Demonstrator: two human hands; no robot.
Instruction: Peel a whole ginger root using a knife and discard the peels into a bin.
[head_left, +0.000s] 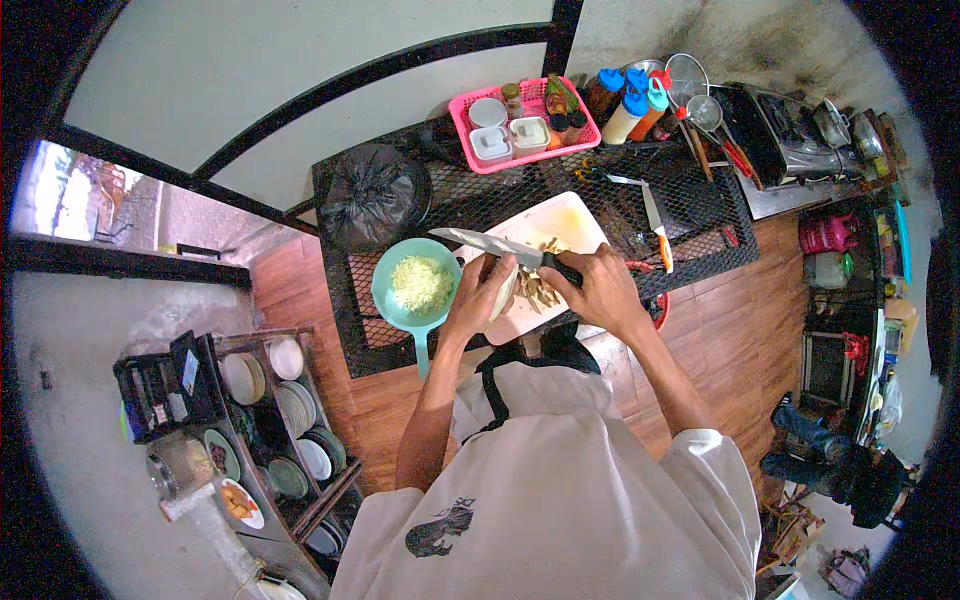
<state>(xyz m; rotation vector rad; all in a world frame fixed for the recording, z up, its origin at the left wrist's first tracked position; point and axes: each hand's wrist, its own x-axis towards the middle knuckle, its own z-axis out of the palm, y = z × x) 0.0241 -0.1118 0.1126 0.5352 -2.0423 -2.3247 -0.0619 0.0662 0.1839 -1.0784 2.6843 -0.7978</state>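
Note:
My right hand (604, 289) grips the black handle of a broad kitchen knife (489, 242), its blade pointing left. In my left hand (474, 300) is a long pale piece of vegetable (501, 298), partly hidden by the fingers. The blade lies across the top of this piece, close to my left thumb. Both hands are over a white cutting board (517, 326), where brownish peelings (541, 291) are scattered. Left of my left hand, a light-blue handled bowl (381, 296) holds finely chopped pale food (422, 285).
A second knife (654, 210) with an orange-and-white handle lies right of the board on the black mesh table (697, 240). Behind are a black plastic bag (375, 191), a pink basket (463, 127) of containers, sauce bottles (626, 116) and a gas stove (802, 142). A dish rack (300, 517) stands at left.

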